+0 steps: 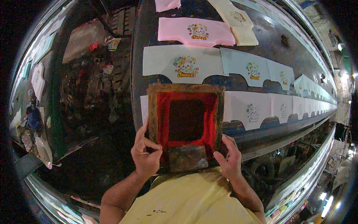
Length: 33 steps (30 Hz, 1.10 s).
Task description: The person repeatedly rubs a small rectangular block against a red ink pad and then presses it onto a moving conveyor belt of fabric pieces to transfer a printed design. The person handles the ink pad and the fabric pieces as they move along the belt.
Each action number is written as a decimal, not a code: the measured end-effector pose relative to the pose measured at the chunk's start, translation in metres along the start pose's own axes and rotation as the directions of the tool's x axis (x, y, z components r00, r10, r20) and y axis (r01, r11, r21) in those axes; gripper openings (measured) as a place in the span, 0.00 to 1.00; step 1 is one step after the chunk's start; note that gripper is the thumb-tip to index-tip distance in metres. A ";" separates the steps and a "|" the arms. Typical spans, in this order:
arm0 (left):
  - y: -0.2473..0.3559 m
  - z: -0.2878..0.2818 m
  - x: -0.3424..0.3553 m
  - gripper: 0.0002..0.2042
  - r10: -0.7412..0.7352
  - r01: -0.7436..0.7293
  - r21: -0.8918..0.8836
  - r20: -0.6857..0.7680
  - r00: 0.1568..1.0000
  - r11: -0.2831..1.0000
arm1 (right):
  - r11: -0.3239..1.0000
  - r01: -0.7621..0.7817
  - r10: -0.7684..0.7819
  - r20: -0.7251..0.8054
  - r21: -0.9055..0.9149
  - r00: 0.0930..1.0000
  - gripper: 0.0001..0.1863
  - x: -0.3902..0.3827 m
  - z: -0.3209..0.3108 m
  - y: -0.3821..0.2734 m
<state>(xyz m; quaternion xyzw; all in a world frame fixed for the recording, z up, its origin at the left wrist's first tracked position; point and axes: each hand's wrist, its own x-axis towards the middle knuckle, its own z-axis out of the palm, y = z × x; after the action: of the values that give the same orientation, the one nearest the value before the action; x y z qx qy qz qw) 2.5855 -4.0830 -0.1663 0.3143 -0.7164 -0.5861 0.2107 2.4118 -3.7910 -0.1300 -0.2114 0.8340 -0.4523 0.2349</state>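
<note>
Clearly, you have both hands on a square, stained brown wooden frame [186, 89], upright before your yellow shirt [190, 198] at the near left corner of a long, dark bench [270, 41]. Your left hand [146, 158] grips the frame's lower left side, one finger stretched up along the outer edge and the other visible fingers curled in close. Your right hand [231, 158] grips the lower right side, its fingers and thumb drawn narrow at the wood. I cannot tell whether the frame touches the bench or hangs just above it.

Inside the frame, a bright red band [163, 119] surrounds a dark square panel [186, 119]. A white fabric piece [144, 106] peeks out behind it by the bench's left edge.

Along the bench's near edge, right of your frame, runs a row of white cut pieces with grey animal outlines [248, 108]. Behind them lie pale blue-grey pieces with coloured animal prints [182, 61], then a pink printed piece [195, 31] and a cream printed piece [238, 22] farther back.
</note>
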 end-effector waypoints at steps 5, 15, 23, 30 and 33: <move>-0.008 0.002 0.004 0.09 0.007 -0.007 -0.042 0.004 1.000 0.999 | 0.999 0.007 -0.008 -0.031 -0.038 0.999 0.37 -0.002 0.002 0.003; 0.001 0.005 0.007 0.08 -0.077 0.077 -0.007 -0.005 0.997 0.997 | 0.997 -0.071 0.068 -0.069 -0.038 0.995 0.35 -0.001 0.004 0.004; -0.004 0.007 0.008 0.06 -0.053 0.053 0.038 0.003 0.999 0.998 | 0.801 0.512 -0.526 0.042 -0.309 0.849 0.28 -0.004 0.005 -0.026; -0.006 0.011 0.009 0.08 -0.039 0.032 -0.161 -0.043 0.998 0.986 | 0.686 0.686 -0.596 0.352 -0.245 0.722 0.30 -0.001 0.014 -0.041; -0.007 0.012 0.011 0.09 -0.018 0.008 -0.212 -0.045 0.999 0.977 | 0.630 0.706 -0.580 0.410 -0.323 0.704 0.30 0.005 0.016 -0.046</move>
<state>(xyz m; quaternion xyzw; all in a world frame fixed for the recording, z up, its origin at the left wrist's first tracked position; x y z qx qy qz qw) 2.5712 -4.0826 -0.1768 0.3085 -0.6427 -0.6529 0.2559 2.4235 -3.8269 -0.0994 -0.6053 0.7430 -0.2640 0.1093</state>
